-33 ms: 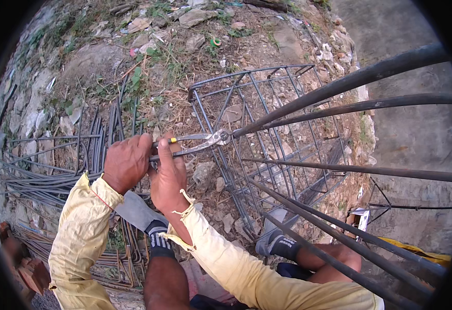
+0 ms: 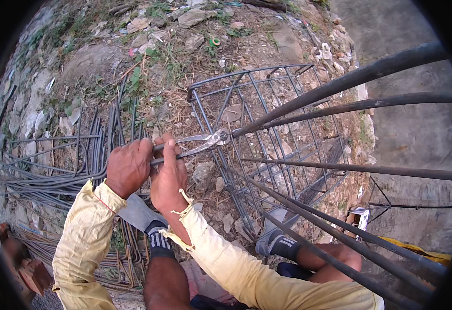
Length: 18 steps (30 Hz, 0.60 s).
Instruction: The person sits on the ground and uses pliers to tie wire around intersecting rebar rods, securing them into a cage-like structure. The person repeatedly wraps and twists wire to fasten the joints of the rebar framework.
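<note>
So both hands are working one tool here: the left hand (image 2: 129,164) is wrapping its grip around the back part of the steel pincers (image 2: 197,145), fingers curled in tight, and the right hand (image 2: 168,178) is closing around the same handles just beside it, thumb lying along the top. The pincers are sitting pretty much mid-frame, handles slightly spread, with their head resting right by the lower end of a thick dark bar (image 2: 350,85). Can't tell if the jaws are actually biting on anything, too small to see. That bar and several others are fanning out toward the right edge, and a steel cage (image 2: 260,98) is lying on the rocky ground behind them, center to upper right. A messy pile of bent rods (image 2: 45,183) is covering the left side. Yellowish sleeves (image 2: 86,232) are covering both forearms, and a grey shoe (image 2: 139,212) is showing below the hands.
</note>
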Each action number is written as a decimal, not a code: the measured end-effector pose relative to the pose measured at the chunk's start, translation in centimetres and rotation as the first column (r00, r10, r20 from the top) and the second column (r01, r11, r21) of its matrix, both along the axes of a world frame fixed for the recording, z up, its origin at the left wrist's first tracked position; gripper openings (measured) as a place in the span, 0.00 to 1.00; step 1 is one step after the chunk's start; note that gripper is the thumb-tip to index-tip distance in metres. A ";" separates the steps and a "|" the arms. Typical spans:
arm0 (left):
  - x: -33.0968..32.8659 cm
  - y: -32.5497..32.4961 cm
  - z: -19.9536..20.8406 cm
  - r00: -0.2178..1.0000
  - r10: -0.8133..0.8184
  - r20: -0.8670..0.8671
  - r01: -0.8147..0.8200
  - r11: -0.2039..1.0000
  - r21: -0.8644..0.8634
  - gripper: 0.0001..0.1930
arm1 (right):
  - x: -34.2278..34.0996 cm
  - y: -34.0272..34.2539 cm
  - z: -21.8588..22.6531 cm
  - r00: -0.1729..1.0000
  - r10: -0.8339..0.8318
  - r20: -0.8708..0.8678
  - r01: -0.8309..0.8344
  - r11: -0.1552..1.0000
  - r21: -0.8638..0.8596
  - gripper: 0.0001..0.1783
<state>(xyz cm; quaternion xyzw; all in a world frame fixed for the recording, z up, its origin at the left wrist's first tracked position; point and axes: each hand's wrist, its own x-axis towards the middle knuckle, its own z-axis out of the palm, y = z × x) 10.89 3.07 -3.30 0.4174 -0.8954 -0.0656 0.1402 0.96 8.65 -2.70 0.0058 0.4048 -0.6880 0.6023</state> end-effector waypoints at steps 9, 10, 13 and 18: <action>1.3 1.2 3.5 0.985 0.119 -0.126 0.098 0.216 0.971 0.21 | -0.9 1.0 -3.1 0.998 0.001 -0.070 0.006 0.994 0.108 0.33; 1.4 1.0 3.3 0.950 0.282 -0.133 0.162 -0.086 0.983 0.23 | -0.9 1.1 -3.4 1.000 -0.002 -0.010 0.002 1.000 0.010 0.33; 1.1 2.1 0.7 0.968 0.205 -0.144 0.105 0.189 0.976 0.26 | -2.0 1.5 -4.4 0.995 0.100 0.007 -0.099 0.989 -0.110 0.32; -0.1 2.6 0.9 0.991 0.120 0.051 -0.130 0.860 0.494 0.15 | -1.5 1.3 -2.9 0.997 -0.034 -0.075 0.028 0.996 -0.084 0.31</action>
